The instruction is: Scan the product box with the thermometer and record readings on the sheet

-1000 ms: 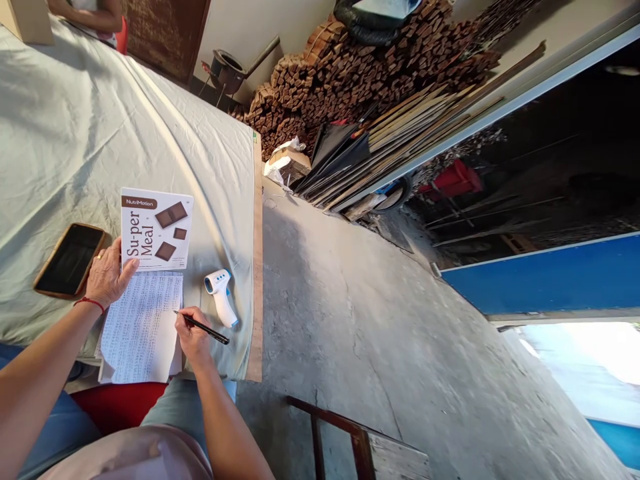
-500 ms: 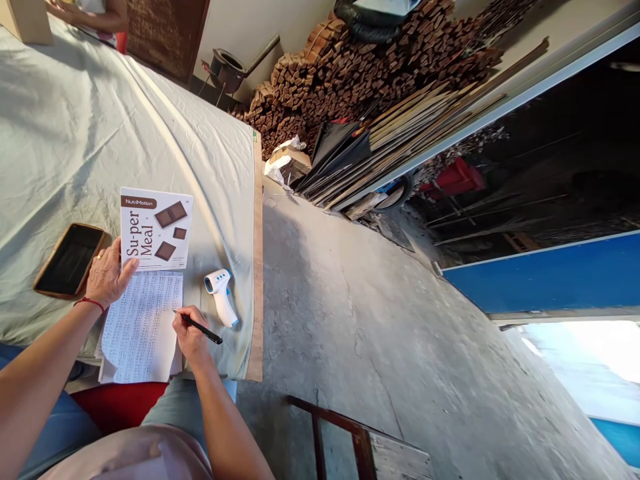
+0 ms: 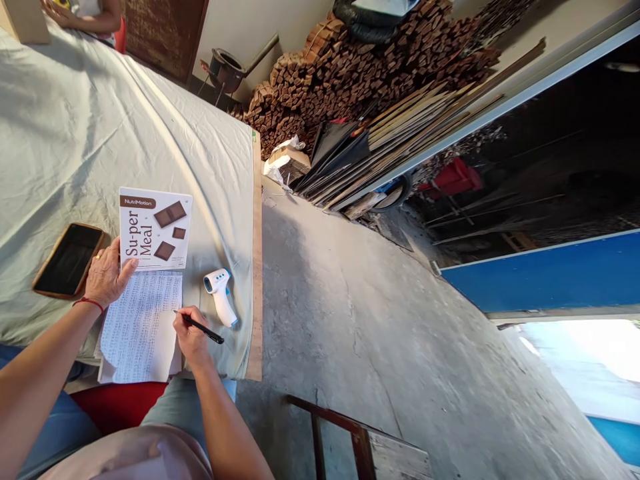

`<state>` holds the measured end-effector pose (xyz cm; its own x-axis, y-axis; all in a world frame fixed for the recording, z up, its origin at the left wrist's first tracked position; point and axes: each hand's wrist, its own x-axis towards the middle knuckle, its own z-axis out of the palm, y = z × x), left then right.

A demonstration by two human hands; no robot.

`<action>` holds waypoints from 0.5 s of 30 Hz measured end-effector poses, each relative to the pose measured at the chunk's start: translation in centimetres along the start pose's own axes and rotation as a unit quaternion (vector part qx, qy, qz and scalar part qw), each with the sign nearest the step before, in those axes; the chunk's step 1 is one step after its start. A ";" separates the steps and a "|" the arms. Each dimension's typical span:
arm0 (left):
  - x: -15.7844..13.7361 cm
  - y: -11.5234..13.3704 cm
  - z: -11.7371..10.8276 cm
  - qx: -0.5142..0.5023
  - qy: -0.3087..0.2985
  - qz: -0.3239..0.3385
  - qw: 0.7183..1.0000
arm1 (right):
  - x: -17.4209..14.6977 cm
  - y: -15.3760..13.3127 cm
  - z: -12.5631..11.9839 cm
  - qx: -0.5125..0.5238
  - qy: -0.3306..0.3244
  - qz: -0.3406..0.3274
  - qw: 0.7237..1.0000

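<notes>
- The right hand [image 3: 193,337] is closed on a black pen [image 3: 206,329], fingers pinched round it near the point.
- The pen's tip is over the right side of the written sheet [image 3: 143,327]; from here I can't tell if it touches.
- The left hand [image 3: 106,273] lies palm down, thumb spread from the fingers, at the sheet's upper left and the lower left corner of the white box [image 3: 155,223].
- That box, marked "NutriMotion" and "Su-per Meal", lies flat against the sheet's far edge.
- Just left of the left hand lies a phone [image 3: 69,260], screen dark.
- A white and blue thermometer gun [image 3: 220,297] rests near the right hand, towards the table's edge.
- A pale cloth [image 3: 165,127] covers the table under all this.
- At the far corner, another person's arms [image 3: 97,21] show beside a carton [image 3: 24,20].
- Beyond, cut wood [image 3: 320,77] is stacked against the wall.
</notes>
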<state>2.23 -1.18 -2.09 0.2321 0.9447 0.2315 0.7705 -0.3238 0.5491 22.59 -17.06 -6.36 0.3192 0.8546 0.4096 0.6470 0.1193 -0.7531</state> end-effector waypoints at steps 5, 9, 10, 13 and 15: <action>0.0 0.0 0.0 -0.001 0.003 0.005 1.000 | 0.0 -0.1 0.0 -0.004 0.009 -0.017 1.000; 0.0 0.0 -0.1 0.001 0.001 0.001 1.000 | 0.0 0.0 0.1 -0.015 -0.015 0.003 1.000; 0.1 0.0 -0.1 0.001 -0.001 0.000 1.000 | 0.0 0.0 0.0 -0.014 -0.019 0.005 1.000; 0.1 0.1 -0.2 0.000 -0.006 -0.002 1.000 | 0.0 -0.1 0.0 -0.006 -0.016 0.001 1.000; 0.1 0.1 -0.2 -0.002 -0.005 -0.002 1.000 | 0.0 -0.1 0.0 -0.005 -0.011 0.004 1.000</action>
<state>2.22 -1.17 -1.87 0.2356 0.9464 0.2209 0.7690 -0.3205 0.5531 22.52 -17.11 -6.26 0.3090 0.8666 0.3919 0.6511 0.1077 -0.7513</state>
